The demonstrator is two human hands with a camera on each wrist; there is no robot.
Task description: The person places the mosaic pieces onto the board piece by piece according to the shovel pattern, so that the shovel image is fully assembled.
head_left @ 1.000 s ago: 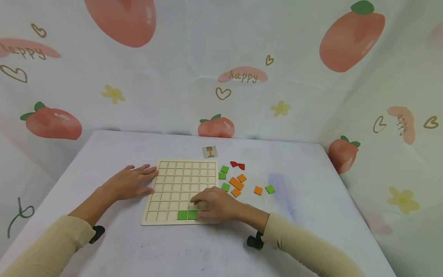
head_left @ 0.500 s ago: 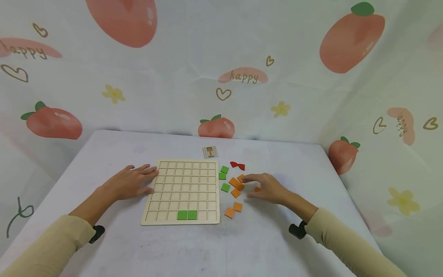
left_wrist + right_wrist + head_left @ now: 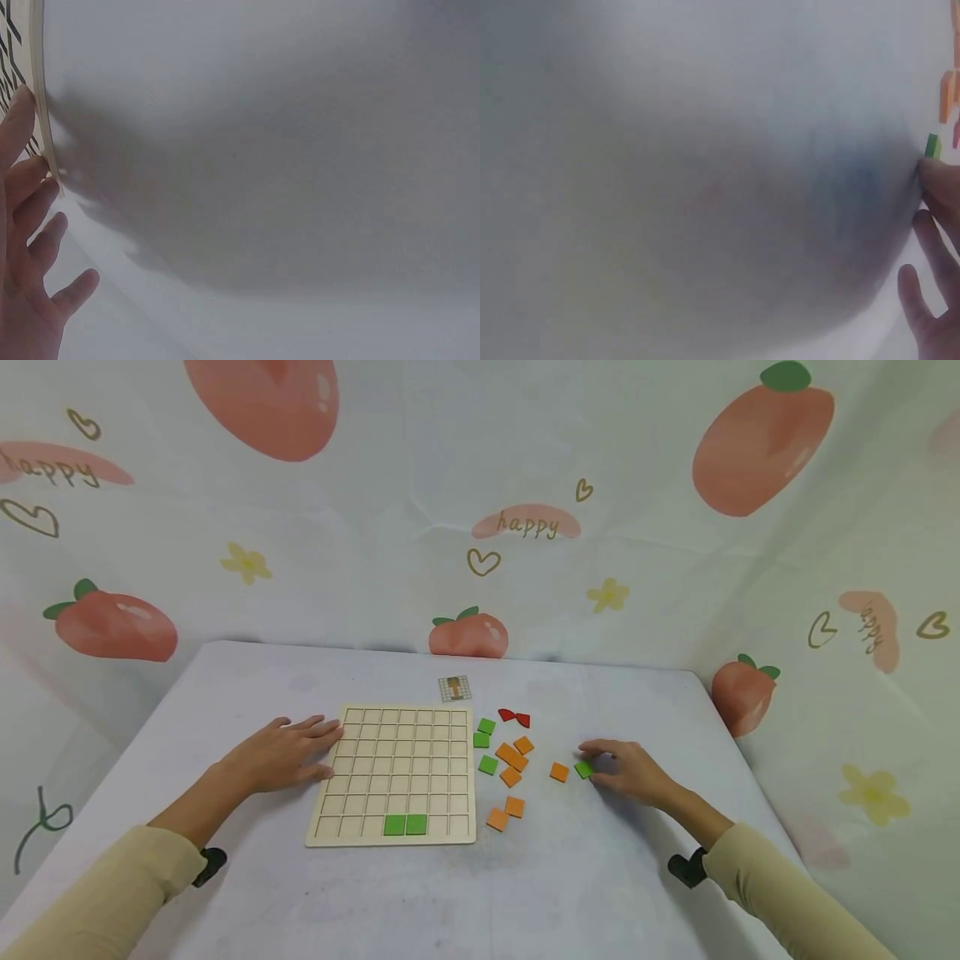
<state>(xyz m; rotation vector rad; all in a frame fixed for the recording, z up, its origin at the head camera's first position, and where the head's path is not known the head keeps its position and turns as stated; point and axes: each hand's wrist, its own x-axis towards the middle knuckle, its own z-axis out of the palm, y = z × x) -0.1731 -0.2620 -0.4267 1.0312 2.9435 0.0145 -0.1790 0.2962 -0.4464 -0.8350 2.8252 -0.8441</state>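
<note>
My left hand rests with fingertips on the left edge of the wooden grid board; the left wrist view shows the fingers along the board's edge. Two green squares lie side by side in the board's bottom row. At the far right of the loose pieces, my right hand has its thumb and a finger around a green square on the table. In the right wrist view the thumb or finger tip is at the green piece; whether it grips cannot be told.
Between board and right hand lie several orange pieces, loose green squares and two red pieces. A small picture card is behind the board. A patterned cloth stands behind the white table.
My right hand has moved from the board's lower right, past the orange pieces, to the far-right green square. The left hand stays in place.
</note>
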